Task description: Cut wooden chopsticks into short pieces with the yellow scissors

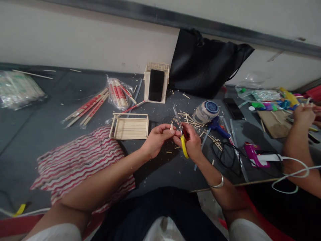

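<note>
My left hand (158,140) pinches a short wooden stick (172,127) between thumb and fingers. Close beside it, my right hand (192,142) grips a pair of scissors (185,147) with yellow and red handles, their blades pointing away from me. The fingertips of both hands nearly meet. To the left of my left hand lies a small tray-like frame (131,128) built of pale sticks, with a raised rail. Cut stick pieces (185,117) are scattered beyond and around my right hand.
A glue gun (217,127) with a black cord and a jar (206,111) stand right of my hands. Behind, a phone (156,85) leans on a stick-built stand. Wrapped chopsticks (117,93), a striped cloth (82,160) and a black bag (200,63) lie around. Another person's hand (304,115) is at right.
</note>
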`<state>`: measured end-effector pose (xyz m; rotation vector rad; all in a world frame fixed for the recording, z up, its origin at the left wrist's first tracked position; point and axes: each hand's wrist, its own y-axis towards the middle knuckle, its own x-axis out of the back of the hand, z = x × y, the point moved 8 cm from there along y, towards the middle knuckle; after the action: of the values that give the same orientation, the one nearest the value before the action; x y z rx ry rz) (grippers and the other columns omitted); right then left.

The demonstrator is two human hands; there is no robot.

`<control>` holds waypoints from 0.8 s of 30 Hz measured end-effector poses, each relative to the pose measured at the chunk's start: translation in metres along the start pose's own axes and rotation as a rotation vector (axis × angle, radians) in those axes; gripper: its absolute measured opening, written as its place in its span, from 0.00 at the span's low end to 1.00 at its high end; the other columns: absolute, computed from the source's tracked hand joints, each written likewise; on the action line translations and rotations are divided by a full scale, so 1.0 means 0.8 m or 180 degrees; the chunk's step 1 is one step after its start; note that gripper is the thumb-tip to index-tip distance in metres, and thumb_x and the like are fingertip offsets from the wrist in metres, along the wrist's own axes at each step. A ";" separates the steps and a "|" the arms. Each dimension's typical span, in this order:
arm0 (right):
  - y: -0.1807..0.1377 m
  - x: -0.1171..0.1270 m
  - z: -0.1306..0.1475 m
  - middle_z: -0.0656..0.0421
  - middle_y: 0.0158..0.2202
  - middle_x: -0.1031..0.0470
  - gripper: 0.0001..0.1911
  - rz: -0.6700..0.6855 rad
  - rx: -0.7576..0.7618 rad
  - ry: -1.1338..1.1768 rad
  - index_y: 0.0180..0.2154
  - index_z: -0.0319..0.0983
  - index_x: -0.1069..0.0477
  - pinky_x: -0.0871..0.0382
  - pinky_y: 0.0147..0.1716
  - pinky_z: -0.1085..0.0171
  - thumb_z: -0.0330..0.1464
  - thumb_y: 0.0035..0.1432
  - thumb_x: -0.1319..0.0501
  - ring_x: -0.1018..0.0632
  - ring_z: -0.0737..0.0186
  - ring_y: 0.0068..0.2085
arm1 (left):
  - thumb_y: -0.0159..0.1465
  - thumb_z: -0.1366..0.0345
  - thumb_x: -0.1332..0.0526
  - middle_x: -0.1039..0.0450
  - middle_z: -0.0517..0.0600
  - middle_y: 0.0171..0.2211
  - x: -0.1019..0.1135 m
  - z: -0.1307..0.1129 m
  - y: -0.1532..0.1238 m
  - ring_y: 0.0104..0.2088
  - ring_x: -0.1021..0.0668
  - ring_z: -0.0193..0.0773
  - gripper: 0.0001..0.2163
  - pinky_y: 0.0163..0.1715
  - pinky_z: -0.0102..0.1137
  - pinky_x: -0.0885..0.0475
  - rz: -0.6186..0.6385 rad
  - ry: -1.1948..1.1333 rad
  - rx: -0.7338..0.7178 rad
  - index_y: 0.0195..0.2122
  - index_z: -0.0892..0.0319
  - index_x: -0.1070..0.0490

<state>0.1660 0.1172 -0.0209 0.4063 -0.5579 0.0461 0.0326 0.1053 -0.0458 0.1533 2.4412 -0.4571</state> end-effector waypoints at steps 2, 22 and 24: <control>0.002 -0.001 -0.005 0.59 0.38 0.21 0.27 0.0061 -0.0174 0.0405 0.50 0.44 0.30 0.24 0.35 0.62 0.46 0.50 0.29 0.21 0.62 0.34 | 0.54 0.68 0.27 0.17 0.51 0.31 0.001 -0.007 0.000 0.31 0.17 0.37 0.17 0.37 0.31 0.23 0.0041 0.0228 -0.0139 0.44 0.62 0.25; 0.006 0.000 0.004 0.65 0.30 0.24 0.24 0.0401 -0.0723 0.1240 0.47 0.44 0.32 0.29 0.23 0.67 0.41 0.50 0.30 0.26 0.69 0.24 | 0.52 0.63 0.24 0.17 0.54 0.29 -0.004 0.001 0.000 0.32 0.16 0.44 0.33 0.32 0.34 0.22 0.0749 0.1199 0.0613 0.59 0.62 0.31; 0.008 0.002 0.001 0.66 0.29 0.26 0.24 0.0301 -0.0798 0.1406 0.47 0.44 0.33 0.31 0.21 0.68 0.40 0.50 0.31 0.29 0.71 0.22 | 0.53 0.60 0.25 0.17 0.58 0.32 -0.002 -0.002 -0.002 0.33 0.15 0.45 0.22 0.33 0.34 0.21 0.0756 0.1118 0.0838 0.46 0.63 0.24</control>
<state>0.1658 0.1223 -0.0173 0.1168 -0.1424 0.1511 0.0326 0.1041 -0.0433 0.6786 2.6441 -0.6901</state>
